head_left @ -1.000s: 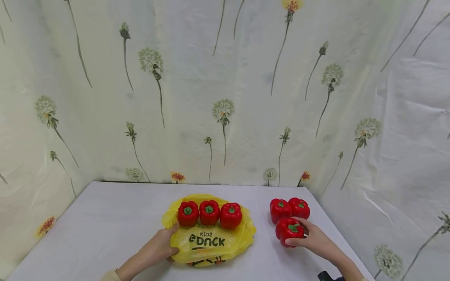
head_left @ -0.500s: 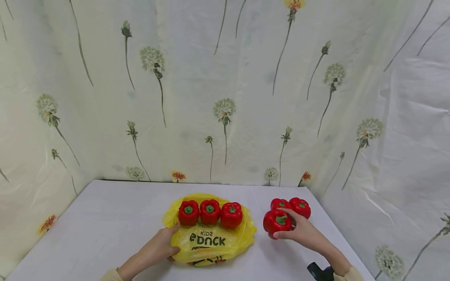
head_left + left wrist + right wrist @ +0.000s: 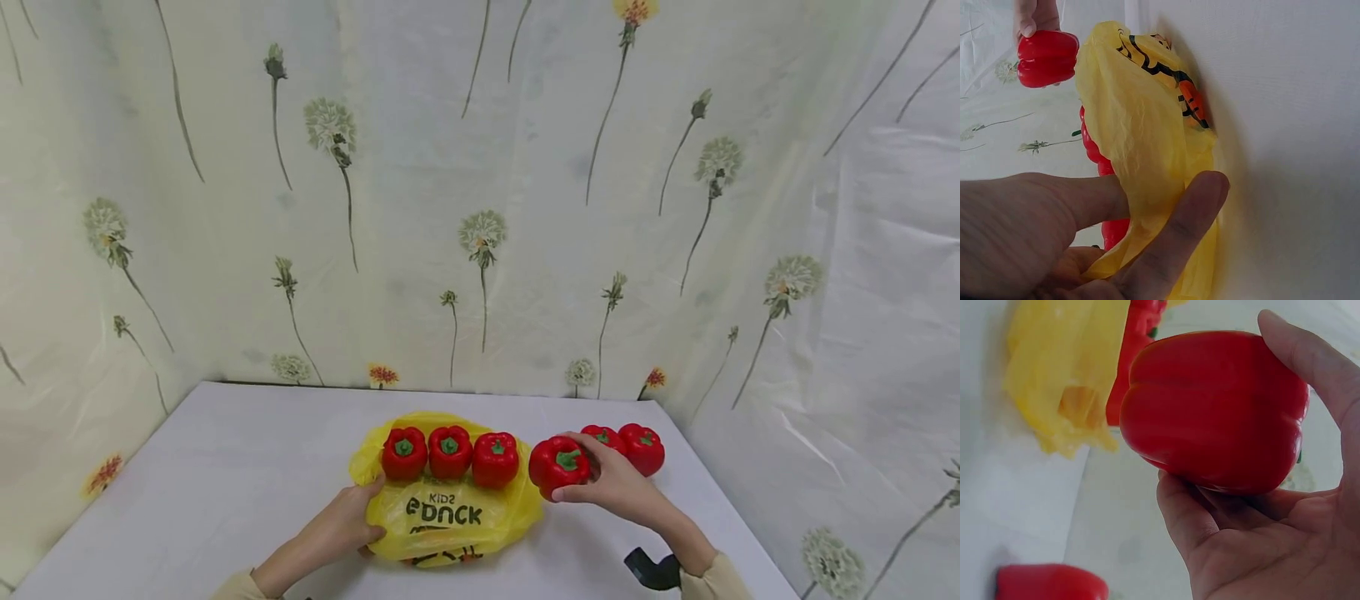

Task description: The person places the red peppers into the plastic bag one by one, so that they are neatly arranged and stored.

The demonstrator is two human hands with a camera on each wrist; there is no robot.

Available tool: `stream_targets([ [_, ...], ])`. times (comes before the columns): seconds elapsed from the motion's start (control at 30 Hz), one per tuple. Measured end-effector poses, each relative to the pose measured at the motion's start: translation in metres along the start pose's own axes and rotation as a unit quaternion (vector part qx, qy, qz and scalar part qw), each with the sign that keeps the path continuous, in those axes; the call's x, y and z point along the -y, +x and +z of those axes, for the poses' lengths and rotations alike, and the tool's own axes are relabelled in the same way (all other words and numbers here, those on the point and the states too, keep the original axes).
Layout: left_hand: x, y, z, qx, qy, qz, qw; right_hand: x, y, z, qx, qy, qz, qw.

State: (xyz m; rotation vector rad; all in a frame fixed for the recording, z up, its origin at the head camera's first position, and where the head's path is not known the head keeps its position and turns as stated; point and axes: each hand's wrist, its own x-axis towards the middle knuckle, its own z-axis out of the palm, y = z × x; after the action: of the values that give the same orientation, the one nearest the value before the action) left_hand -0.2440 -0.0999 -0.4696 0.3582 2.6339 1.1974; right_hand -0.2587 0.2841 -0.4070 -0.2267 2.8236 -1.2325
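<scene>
My right hand [image 3: 618,487] grips a red bell pepper [image 3: 558,465] with a green stem, held just right of a yellow plastic bag [image 3: 442,533]. Thumb and fingers span the pepper's sides in the right wrist view. Black lettering marks the bag, and three red bell peppers [image 3: 449,452] stand in a row on it. At the bag's left edge my left hand [image 3: 348,517] pinches the plastic; the left wrist view shows a fold of the bag [image 3: 1147,125] between the thumb and fingers.
Two more red bell peppers [image 3: 642,450] sit at the table's right side, one partly hidden behind my right hand. The white table [image 3: 247,467] ends at a curtain [image 3: 420,208] printed with dandelions. A black device [image 3: 652,570] is on my right wrist.
My right hand has lifted the red bell pepper from the group on the right and carried it left to the bag's right edge. The left hand stays at the bag.
</scene>
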Motion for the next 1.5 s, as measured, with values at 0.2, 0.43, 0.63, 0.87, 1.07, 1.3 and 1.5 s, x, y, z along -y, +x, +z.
stream_targets([
  [0.2, 0.002, -0.001, 0.002, -0.005, 0.003, 0.004, 1.0000, 0.013, 0.006, 0.013, 0.015, 0.021, -0.017, 0.9995],
  [0.43, 0.003, 0.000, 0.002, -0.003, 0.003, 0.011, 0.9999, 0.028, 0.013, 0.027, 0.063, 0.049, -0.057, 0.9952],
  [0.63, 0.004, 0.000, 0.002, -0.002, 0.004, 0.018, 0.9998, 0.040, 0.018, 0.038, 0.094, 0.061, -0.082, 0.9903],
  [0.87, 0.003, 0.000, 0.002, -0.006, 0.010, 0.021, 0.9997, 0.052, 0.025, 0.053, 0.122, 0.062, -0.086, 0.9868],
  [1.07, 0.005, 0.000, 0.002, -0.005, 0.008, 0.023, 0.9997, 0.069, 0.033, 0.059, 0.145, 0.040, -0.103, 0.9833],
  [1.3, 0.006, 0.000, 0.002, -0.002, 0.005, 0.024, 0.9997, 0.083, 0.042, 0.065, 0.150, 0.021, -0.110, 0.9822],
  [1.5, 0.006, 0.001, 0.004, -0.003, 0.005, 0.027, 0.9996, 0.085, 0.049, 0.078, 0.152, 0.009, -0.113, 0.9818],
])
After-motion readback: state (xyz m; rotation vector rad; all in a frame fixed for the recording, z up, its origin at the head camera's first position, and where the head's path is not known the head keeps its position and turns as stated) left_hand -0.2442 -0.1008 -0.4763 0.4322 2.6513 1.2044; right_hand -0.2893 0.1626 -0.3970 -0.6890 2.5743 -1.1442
